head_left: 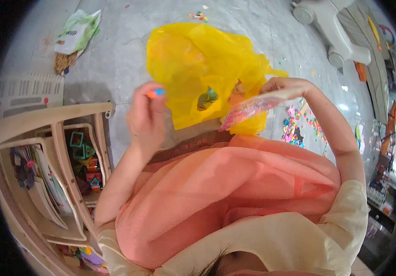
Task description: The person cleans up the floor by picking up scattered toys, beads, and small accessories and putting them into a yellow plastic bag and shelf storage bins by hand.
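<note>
My left hand (146, 115), smeared by motion, is closed on a small blue and orange piece (157, 93) at its fingertips, beside the left edge of a yellow plastic bag (221, 55). The piece is too blurred to name more exactly. On the other side, my right hand (284, 87) grips a flat pink and white packet (250, 110), tilted over the bag's lower right part. The bag lies spread on the floor in front of my knees. Through an opening in it shows something green (208, 97).
Small colourful beads (292, 126) are scattered on the grey floor to the right, with more bits (199, 17) beyond the bag. A beige shelf with bins (55, 115) stands close at left. A white and green bag (78, 32) lies far left; a grey wheeled base (329, 27) stands far right.
</note>
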`<state>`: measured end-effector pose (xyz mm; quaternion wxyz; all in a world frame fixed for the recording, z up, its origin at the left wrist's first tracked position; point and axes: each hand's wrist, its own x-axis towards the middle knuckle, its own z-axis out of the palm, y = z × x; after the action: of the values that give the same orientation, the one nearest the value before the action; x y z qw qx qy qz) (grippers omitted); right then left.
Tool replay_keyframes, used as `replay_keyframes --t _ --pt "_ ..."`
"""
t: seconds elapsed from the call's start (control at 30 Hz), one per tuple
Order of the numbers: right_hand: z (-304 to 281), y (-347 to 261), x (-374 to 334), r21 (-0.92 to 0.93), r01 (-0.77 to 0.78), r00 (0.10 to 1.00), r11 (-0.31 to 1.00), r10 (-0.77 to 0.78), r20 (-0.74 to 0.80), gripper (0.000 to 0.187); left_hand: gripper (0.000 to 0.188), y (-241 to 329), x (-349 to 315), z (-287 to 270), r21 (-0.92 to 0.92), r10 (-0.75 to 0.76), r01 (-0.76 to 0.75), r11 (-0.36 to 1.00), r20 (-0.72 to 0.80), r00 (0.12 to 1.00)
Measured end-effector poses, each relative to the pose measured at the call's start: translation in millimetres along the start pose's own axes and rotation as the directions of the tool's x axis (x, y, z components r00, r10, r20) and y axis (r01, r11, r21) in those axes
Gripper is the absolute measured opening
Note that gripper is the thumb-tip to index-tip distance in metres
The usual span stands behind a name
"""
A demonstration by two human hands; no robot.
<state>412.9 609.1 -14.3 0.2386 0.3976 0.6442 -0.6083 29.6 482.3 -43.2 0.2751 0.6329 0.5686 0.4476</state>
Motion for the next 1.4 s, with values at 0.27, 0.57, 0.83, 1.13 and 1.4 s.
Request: replay_keyframes --t 0.27,0.57,0.83,1.13,1.4 --pt "-7 7 17 0.722 0.572 0.810 0.388 -0.128 -0.572 0.041 0.019 86 11 119 -0.040 0.382 -0.489 0.871 0.681 0.625" --pt "14 -10 56 -0.237 0.632 0.521 0.738 -0.631 -0.575 0.015 0.030 -58 70 99 0.427 0.077 -0.306 0.851 0.474 0.877" --pt "9 8 45 -0.925 -0.197 0.434 0.324 -0.817 -0.379 0.037 0.065 -31 70 48 0.214 0.187 -0.311 0.926 0.456 0.870" --pt "19 -91 28 -0.556 -0.738 0.535 0.384 -0.171 -0.828 0.038 0.091 66 59 18 0.467 -0.268 0.019 0.884 0.473 0.839" --pt "84 -90 73 -0.939 -0.287 0.365 0.188 -0.885 -0.288 0.034 0.073 51 47 -3 0.494 -0.043 -0.144 0.857 0.347 0.937"
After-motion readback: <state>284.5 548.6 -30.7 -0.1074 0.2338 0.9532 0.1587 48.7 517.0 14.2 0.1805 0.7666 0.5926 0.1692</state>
